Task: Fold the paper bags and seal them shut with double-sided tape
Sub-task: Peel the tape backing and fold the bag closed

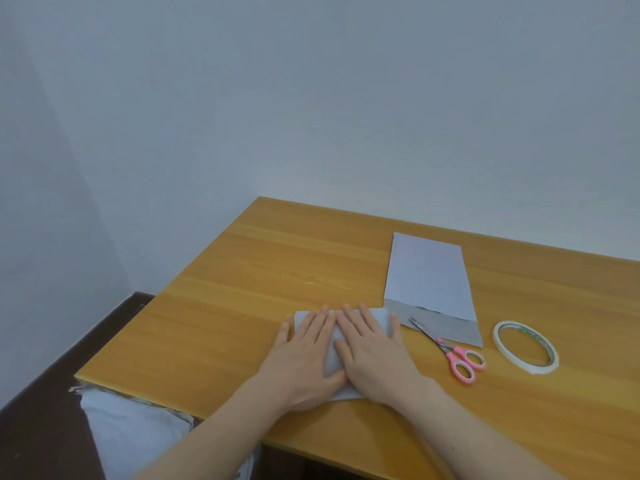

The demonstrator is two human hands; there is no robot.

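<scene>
Hands: I see left hand (304, 355) and right hand (372, 355) flat, fingers wide, pressing folded bag (334, 358) to crease it.
Tape (525, 347), scissors (450, 351): near right, ready for sealing.

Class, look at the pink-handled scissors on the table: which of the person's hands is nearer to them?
Right. The right hand lies flat on the folded paper bag, just left of the scissors. The left hand presses the same bag farther left, beyond the right hand.

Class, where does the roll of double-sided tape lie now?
The tape roll lies flat on the wooden table, at the right, just beyond the pink-handled scissors.
</scene>
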